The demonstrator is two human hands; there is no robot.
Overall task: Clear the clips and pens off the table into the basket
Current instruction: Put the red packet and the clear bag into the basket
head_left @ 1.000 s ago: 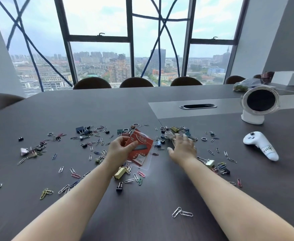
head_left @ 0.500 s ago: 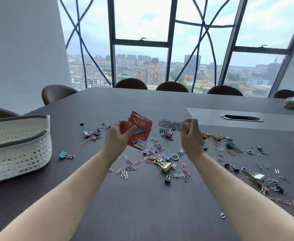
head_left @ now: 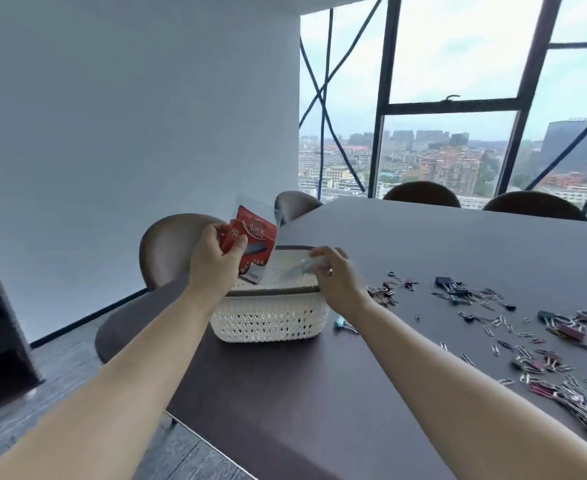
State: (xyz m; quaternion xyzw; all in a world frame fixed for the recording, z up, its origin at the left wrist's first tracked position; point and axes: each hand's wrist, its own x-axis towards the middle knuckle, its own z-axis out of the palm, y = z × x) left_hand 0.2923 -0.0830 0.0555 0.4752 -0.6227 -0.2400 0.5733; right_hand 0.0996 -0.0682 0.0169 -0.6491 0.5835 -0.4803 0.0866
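Now: I see the basket [head_left: 271, 317] at the left end of the table [head_left: 423, 244].
Left hand [head_left: 212, 268]: grips a red packet [head_left: 255, 242] above it; light, stiff.
Right hand [head_left: 337, 282]: pinches a blurred pale bundle [head_left: 307, 265].
Clips [head_left: 486, 299]: scattered right; tiny, slippery, I judge; pinch singly.

Head-worn view (wide-angle), forward-down, over table [head_left: 423, 258]

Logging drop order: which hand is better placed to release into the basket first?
Probably the right hand: it holds a blurred pale bundle low over the basket. The left hand grips the red packet higher, at its left end.
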